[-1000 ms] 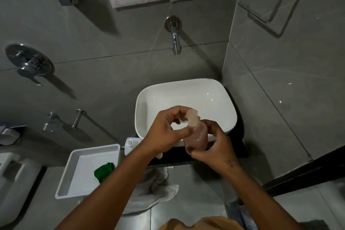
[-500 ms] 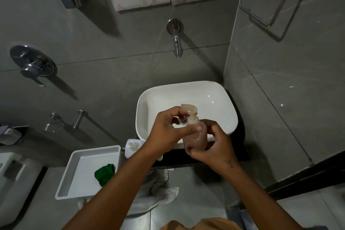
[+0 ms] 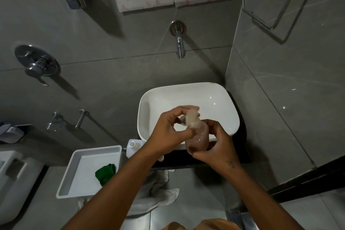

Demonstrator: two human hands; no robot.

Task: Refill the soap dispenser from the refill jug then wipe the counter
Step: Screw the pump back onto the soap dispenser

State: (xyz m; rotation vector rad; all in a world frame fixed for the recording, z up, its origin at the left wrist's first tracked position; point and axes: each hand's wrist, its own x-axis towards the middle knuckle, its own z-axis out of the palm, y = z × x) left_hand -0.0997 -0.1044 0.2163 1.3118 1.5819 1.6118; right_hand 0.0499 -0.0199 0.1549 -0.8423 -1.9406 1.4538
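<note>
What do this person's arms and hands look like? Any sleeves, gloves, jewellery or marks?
Both forearms are bare up to the frame's lower edge: no sleeves, gloves, watch or bracelets show. The left hand carries no mark that I can see. The right hand has a small dark tattoo-like mark at the wrist; its design is too small to read. Rings cannot be made out. A bit of orange clothing shows at the bottom.

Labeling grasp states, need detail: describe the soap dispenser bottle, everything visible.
The soap dispenser bottle is small, translucent plastic, holding pinkish liquid. Its pale pump top is motion-blurred, so whether it is seated or loose cannot be told. The bottle is held roughly upright over the near rim of the white basin. The right hand grips the body; the left hand pinches at the neck.
</note>
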